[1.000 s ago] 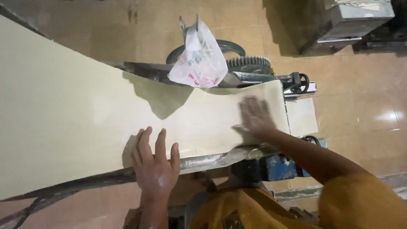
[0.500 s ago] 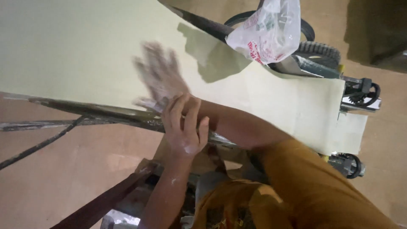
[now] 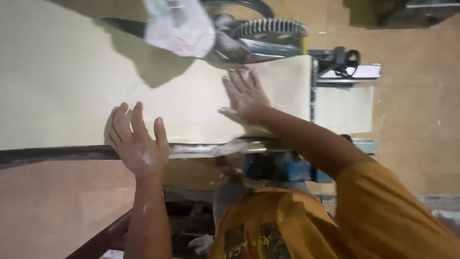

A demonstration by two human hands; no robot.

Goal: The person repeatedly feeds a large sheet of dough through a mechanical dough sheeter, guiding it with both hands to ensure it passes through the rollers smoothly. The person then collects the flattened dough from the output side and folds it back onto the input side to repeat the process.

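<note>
A long pale cream dough sheet (image 3: 62, 81) lies flat across a machine bed and runs right toward a roller. My left hand (image 3: 136, 141), dusted with flour, rests with fingers spread at the sheet's near edge, over the dark metal rail (image 3: 52, 154). My right hand (image 3: 244, 96) lies palm down and fingers apart on the sheet, just left of the roller slot (image 3: 314, 91). Neither hand holds anything. Beyond the slot a narrower strip of sheet (image 3: 345, 108) comes out.
A white plastic bag (image 3: 179, 26) hangs over the sheet's far edge next to a toothed gear wheel (image 3: 273, 29). A blue machine part (image 3: 282, 168) sits under the rail. Tan floor surrounds the machine. My orange shirt fills the lower right.
My right hand has swept from the left part of the sheet to the right, near the roller. My left hand has opened flat at the near edge. The view has shifted.
</note>
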